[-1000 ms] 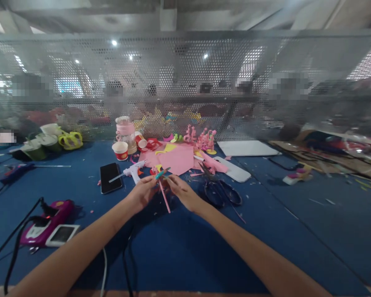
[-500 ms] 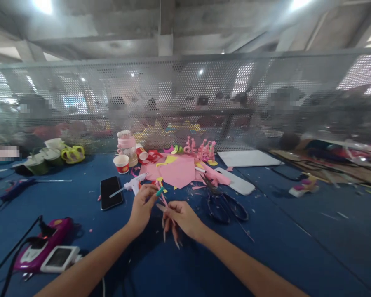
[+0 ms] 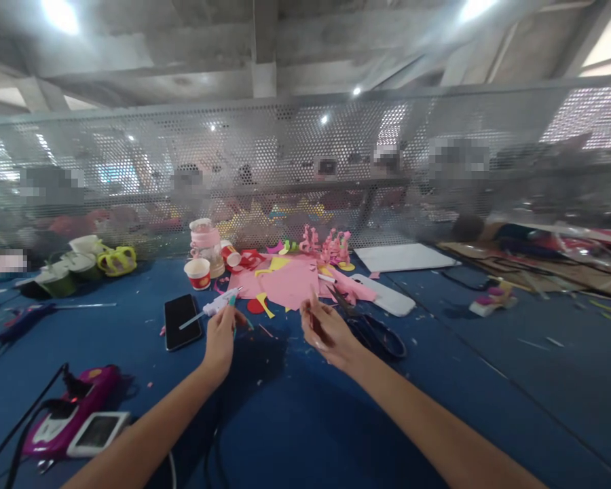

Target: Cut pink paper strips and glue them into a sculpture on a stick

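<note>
While a blue felt-covered table (image 3: 295,421) runs to a perforated metal screen (image 3: 285,170), your left hand (image 3: 218,336) pinches a thin teal stick (image 3: 233,314), upright, tip toward 12 o'clock. Your right hand (image 3: 328,333) curls around a pink paper strip (image 3: 313,319) at 3 o'clock.

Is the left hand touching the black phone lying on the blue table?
Apart. In the head view the left hand is raised right of the phone, with a strip of bare blue table between them.
</note>
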A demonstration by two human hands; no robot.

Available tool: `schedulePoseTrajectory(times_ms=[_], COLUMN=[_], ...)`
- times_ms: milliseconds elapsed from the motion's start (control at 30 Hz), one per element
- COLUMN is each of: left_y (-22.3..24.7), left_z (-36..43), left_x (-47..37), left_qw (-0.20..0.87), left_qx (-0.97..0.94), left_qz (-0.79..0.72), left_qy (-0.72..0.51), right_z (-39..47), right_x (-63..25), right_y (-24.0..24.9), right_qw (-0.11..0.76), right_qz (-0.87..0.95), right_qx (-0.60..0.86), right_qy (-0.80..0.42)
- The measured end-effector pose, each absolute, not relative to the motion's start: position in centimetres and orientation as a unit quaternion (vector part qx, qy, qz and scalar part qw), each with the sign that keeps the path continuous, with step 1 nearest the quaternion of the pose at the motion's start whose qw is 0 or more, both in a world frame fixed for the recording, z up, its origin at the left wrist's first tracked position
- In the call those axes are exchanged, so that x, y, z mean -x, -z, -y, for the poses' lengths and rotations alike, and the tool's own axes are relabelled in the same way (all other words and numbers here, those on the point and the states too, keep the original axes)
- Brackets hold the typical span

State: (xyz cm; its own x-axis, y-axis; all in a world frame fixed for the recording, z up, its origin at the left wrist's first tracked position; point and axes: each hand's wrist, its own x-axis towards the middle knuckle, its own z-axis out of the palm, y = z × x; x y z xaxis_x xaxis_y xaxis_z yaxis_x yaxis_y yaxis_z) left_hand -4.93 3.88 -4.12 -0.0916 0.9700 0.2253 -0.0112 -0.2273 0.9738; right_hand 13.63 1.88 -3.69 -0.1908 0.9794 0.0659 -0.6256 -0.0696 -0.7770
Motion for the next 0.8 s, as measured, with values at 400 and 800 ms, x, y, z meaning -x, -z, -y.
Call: schedulePoseTrajectory(times_ms=[400, 800], left_y=[3.9, 4.1], left_z=[-0.9, 0.5], left_x=[3.2, 2.5], left_qw=[0.432, 0.419], left_qx=[-0.714, -0.814], left_qz=[-0.329, -0.273], left_qy=[-0.442, -0.297], right_z=[0.2, 1.1], right_x=[-12.4, -11.9], right_y=[3.0, 3.3], right_qw=[0.457, 0.381], right_qz=[0.302, 0.328], right_qx=[0.185, 0.162], right_qy=[-0.816, -0.849])
